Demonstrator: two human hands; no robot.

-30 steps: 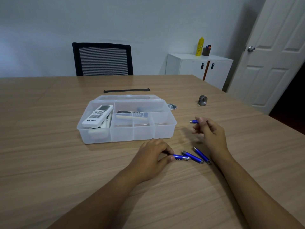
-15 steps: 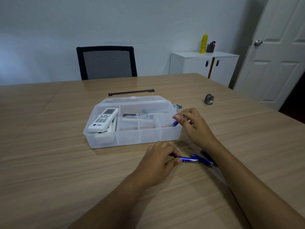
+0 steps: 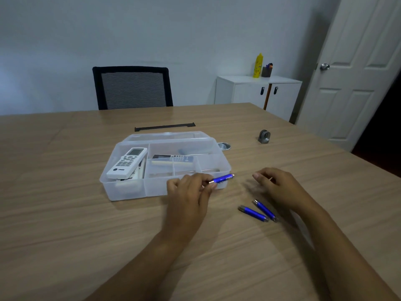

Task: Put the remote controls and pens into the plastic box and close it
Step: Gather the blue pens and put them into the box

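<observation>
The clear plastic box [image 3: 130, 192] stands open on the wooden table, its lid folded back behind it. A white remote control [image 3: 128, 162] lies in its left compartment, and a darker remote [image 3: 173, 159] lies in the middle one. My left hand [image 3: 188, 192] is in front of the box's right corner, pinching a blue pen [image 3: 222, 178] just above the table. My right hand [image 3: 280, 187] hovers to the right of the box, fingers loosely curled and holding nothing. Two more blue pens [image 3: 252, 213] [image 3: 265, 210] lie side by side on the table below my right hand.
A small grey metal object [image 3: 264, 136] stands on the table at the right. A black strip [image 3: 165, 127] lies behind the box, and a round metal piece [image 3: 224, 146] sits by its right rear corner. A black chair [image 3: 132, 88], white cabinet [image 3: 258, 92] and door [image 3: 355, 68] are beyond.
My right hand brought its pen to the box's right compartment, then drew back to the right with nothing in it. My left hand lifted a pen off the table toward the box.
</observation>
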